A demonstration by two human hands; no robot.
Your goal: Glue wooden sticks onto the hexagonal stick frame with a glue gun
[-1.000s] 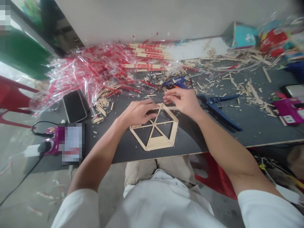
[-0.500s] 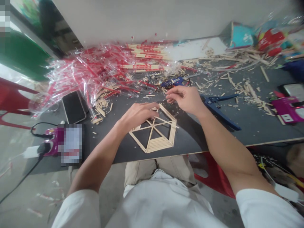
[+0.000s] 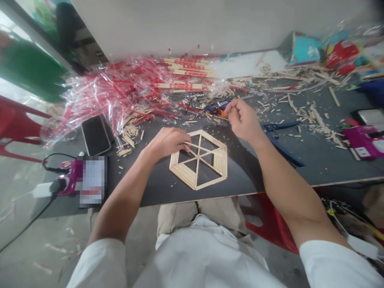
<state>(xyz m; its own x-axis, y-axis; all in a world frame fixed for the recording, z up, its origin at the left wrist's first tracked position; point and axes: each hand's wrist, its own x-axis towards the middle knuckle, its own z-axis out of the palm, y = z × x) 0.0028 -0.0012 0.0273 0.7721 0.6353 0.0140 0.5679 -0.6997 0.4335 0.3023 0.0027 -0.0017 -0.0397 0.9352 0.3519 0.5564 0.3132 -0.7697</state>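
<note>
A hexagonal frame of thin wooden sticks (image 3: 210,183) lies flat on the dark table, with spokes meeting at its middle and some sections filled by rows of sticks. My left hand (image 3: 169,142) is at its upper left edge, fingers closed on a thin wooden stick (image 3: 189,144) that slants across the spokes. Farther back, my right hand (image 3: 243,120) has its fingers curled at the rear of a blue glue gun (image 3: 216,105) with an orange trigger. The gun still lies on the table, and my palm hides its handle.
Blue cutting pliers (image 3: 280,146) lie right of my right hand. Red and clear wrappers (image 3: 120,88) pile up behind, near bundled sticks (image 3: 189,68). Stick offcuts (image 3: 321,120) litter the table. A phone (image 3: 95,135) and a purple power strip (image 3: 70,176) are at left.
The hexagonal frame has turned clockwise and shifted slightly right. My left hand has moved a little left and down. My right hand has moved right, to the rear of the glue gun.
</note>
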